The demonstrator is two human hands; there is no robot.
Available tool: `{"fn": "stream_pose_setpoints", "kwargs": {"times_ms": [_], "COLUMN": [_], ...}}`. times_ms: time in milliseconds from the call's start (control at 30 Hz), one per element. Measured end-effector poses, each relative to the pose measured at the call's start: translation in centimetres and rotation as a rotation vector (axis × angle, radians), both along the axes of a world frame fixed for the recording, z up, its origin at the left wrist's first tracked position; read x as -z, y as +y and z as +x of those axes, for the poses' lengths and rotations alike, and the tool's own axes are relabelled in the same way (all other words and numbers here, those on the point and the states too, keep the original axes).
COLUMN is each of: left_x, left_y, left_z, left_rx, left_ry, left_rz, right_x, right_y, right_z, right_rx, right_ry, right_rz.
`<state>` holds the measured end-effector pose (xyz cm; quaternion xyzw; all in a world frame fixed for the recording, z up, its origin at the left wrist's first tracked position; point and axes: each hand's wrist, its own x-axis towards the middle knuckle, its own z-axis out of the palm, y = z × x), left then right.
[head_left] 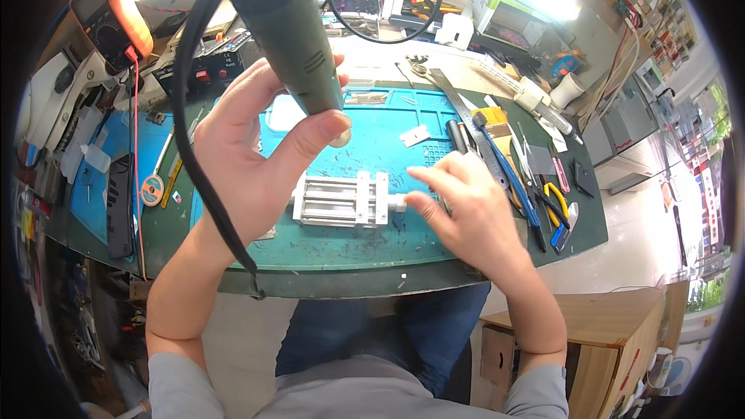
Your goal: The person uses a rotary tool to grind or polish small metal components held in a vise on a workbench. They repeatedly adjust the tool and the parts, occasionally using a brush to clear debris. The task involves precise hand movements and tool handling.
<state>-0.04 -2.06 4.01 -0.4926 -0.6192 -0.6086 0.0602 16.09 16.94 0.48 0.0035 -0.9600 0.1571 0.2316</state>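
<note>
My left hand is raised over the bench, its fingers and thumb wrapped round a dark green corded rotary tool. The tool is held close to the camera, with its black end up and a small rounded tip poking out below my thumb. Its black cord loops down past my left wrist. Under my hands a small silver vise lies on the blue work mat, its jaws near its right end. My right hand hovers beside the vise's right-hand knob, thumb and index finger apart and nothing between them.
Right of the mat lie a steel ruler, a blue-handled brush and yellow-handled pliers. An orange multimeter stands at the far left, with a solder wick spool nearer. A wooden cabinet stands at my right.
</note>
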Motion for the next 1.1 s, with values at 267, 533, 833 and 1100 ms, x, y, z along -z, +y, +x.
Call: {"fn": "stream_pose_setpoints", "kwargs": {"times_ms": [267, 533, 833, 1100], "left_x": [0.2, 0.9, 2.2, 2.7], "left_y": [-0.4, 0.3, 0.8, 1.2], "left_z": [-0.2, 0.3, 1.0, 1.2], "left_rx": [0.014, 0.022, 0.144, 0.184], "left_ry": [-0.081, -0.07, -0.099, -0.085], "left_rz": [0.012, 0.007, -0.174, -0.221], "right_x": [0.8, 1.5, 1.8, 2.3], "right_y": [-0.3, 0.2, -0.1, -0.3], "right_z": [-0.1, 0.6, 0.3, 0.1], "right_rx": [-0.093, -0.125, -0.119, -0.084], "right_ry": [-0.045, 0.115, 0.12, 0.101], "right_rz": [-0.201, -0.345, -0.198, -0.153]}}
